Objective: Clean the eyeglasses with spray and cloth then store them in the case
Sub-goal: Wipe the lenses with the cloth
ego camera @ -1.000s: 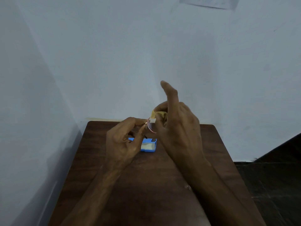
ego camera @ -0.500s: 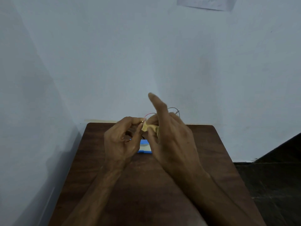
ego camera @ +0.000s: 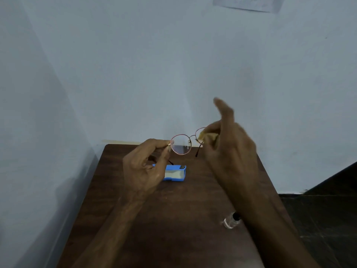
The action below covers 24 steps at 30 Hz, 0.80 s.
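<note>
No legible text; dark label (ego camera: 182,167) on blue case (ego camera: 171,168) too blurred.

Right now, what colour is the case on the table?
The case is blue with a pale panel; head view shows it best.

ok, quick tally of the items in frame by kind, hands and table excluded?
eyeglasses: 1
cloth: 1
case: 1
spray bottle: 1
total: 4

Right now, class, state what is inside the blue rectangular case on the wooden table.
Only pale lining shows inside the blue rectangular case; the left hand covers its left end.
</note>
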### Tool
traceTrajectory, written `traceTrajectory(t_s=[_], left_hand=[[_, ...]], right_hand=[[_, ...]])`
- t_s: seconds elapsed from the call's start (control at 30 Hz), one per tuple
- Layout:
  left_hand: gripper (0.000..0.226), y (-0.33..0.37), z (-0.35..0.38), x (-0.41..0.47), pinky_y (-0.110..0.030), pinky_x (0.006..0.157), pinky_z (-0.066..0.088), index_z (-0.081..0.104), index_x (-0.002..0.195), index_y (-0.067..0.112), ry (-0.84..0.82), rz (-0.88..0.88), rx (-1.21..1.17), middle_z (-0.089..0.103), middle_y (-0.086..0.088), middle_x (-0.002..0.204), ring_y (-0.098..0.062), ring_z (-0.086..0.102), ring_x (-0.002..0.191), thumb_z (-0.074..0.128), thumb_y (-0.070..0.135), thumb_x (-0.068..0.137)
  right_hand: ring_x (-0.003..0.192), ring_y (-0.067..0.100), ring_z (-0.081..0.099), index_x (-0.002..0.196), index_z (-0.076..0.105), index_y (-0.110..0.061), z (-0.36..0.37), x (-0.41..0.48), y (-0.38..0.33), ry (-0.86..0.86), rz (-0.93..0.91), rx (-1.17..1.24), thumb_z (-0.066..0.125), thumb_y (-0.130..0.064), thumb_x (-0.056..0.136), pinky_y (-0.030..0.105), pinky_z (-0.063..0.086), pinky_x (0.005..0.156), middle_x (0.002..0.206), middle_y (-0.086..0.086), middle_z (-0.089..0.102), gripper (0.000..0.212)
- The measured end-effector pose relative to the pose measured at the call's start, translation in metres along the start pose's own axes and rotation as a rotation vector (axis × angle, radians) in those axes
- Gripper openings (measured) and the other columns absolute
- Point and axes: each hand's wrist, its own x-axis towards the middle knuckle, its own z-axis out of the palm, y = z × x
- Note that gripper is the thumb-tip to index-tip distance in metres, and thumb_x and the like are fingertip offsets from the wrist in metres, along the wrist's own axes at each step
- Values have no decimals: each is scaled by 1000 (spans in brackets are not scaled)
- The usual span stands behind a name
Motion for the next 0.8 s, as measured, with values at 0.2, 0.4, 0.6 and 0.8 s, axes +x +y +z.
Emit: traceTrajectory(t_s=[0.2, 0.4, 0.6, 0.8], left_hand=[[23, 1, 2, 2, -3, 86, 51, 69, 114, 20, 24, -4, -1, 67, 14, 102, 18, 62, 99, 63, 41, 106], [27, 0, -4, 2, -5, 84, 52, 73, 112, 13, 44, -3, -10, 74, 5, 99, 5, 66, 92, 65, 38, 106], [29, 3, -5, 2, -4, 87, 51, 77, 107, 1, 55, -19, 26, 78, -6, 95, -3, 66, 91, 70, 28, 102], [31, 6, -6, 3, -7, 87, 54, 77, 107, -4, 30, -37, 58, 79, -14, 95, -12, 68, 92, 71, 24, 97]], right_hand=[[82, 15, 59, 155, 30, -23, 14, 7, -3, -16, -15, -3, 71, 2, 79, 28, 44, 68, 90, -14, 66, 90], [87, 16, 59, 156, 30, -20, 9, 16, 19, 25, -13, -19, 68, 3, 81, 31, 49, 71, 91, -14, 66, 87], [84, 13, 58, 156, 32, -23, 14, -6, 3, -35, -117, 35, 69, -6, 82, 30, 51, 67, 92, -15, 65, 84], [87, 18, 62, 156, 30, -20, 7, 12, 8, -9, -57, 9, 72, 0, 82, 37, 55, 72, 92, -12, 68, 88]])
